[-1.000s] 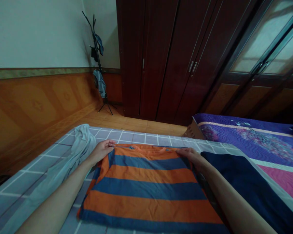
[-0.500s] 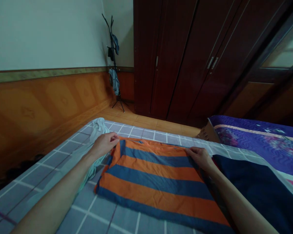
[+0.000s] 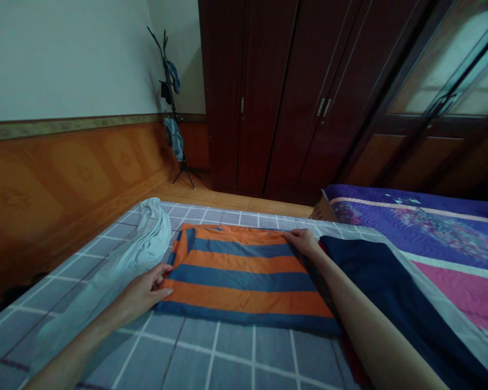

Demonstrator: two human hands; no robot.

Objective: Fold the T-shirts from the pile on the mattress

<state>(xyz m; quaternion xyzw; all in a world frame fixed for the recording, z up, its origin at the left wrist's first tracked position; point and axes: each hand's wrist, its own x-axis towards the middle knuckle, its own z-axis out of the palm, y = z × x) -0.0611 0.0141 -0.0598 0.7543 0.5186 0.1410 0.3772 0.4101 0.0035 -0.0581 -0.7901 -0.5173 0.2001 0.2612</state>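
An orange and blue striped garment [image 3: 244, 279], folded into a rough rectangle, lies flat on the grey checked bedsheet [image 3: 195, 357]. My left hand [image 3: 148, 287] is at its left edge, thumb and fingers apart, the fingertips touching or just beside the cloth. At the far right corner, my right hand [image 3: 305, 244] is closed on the garment's edge, fingers pressed together. A pale, crumpled cloth [image 3: 144, 238] stretches along the left side, beyond my left hand. Dark navy fabric [image 3: 374, 287] lies to the right, partly hidden by my right forearm.
A purple and pink floral bed cover [image 3: 443, 227] spreads at the right. Behind the bed stand a dark red wardrobe [image 3: 260, 108] and a black coat stand [image 3: 173, 103] with clothes and a cap. An orange-panelled wall [image 3: 77, 168] runs along the left.
My left hand has moved from the garment's far left corner nearer to me, along its left edge, and its fingers have parted. My right hand stays at the far right corner. The view has turned right.
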